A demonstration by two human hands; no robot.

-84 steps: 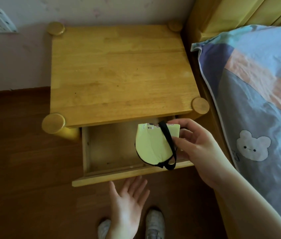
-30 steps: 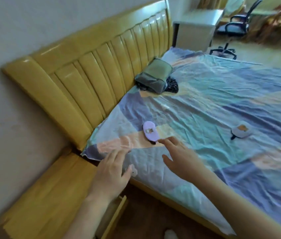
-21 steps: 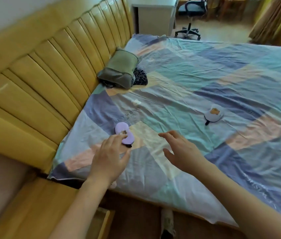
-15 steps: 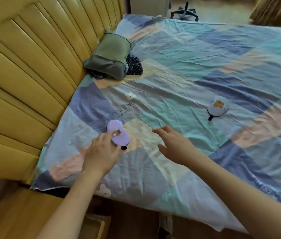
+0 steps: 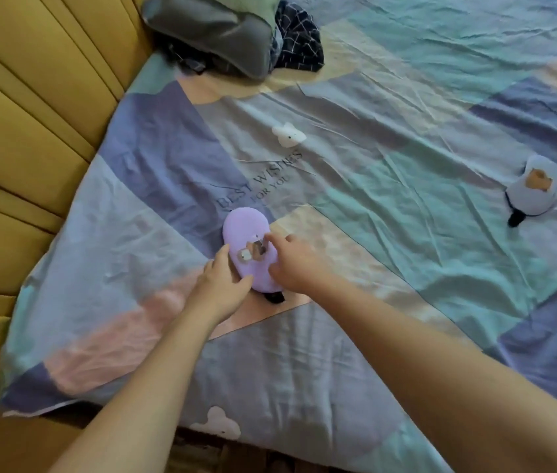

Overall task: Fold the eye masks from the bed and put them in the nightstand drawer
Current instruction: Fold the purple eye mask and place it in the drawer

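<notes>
Two hands meet at the purple eye mask [image 5: 249, 249], which lies on the bed sheet [image 5: 389, 199] near the headboard [image 5: 31, 114]. In the head view, the left hand [image 5: 221, 288] pinches its near edge; the right hand [image 5: 292, 262] touches its right side, fingers loosely bent. I judge the fold is starting; next, bring one half over the other. A second mask [image 5: 533, 192] waits far right. The strap is mostly hidden, and the drawer is out of view.
</notes>
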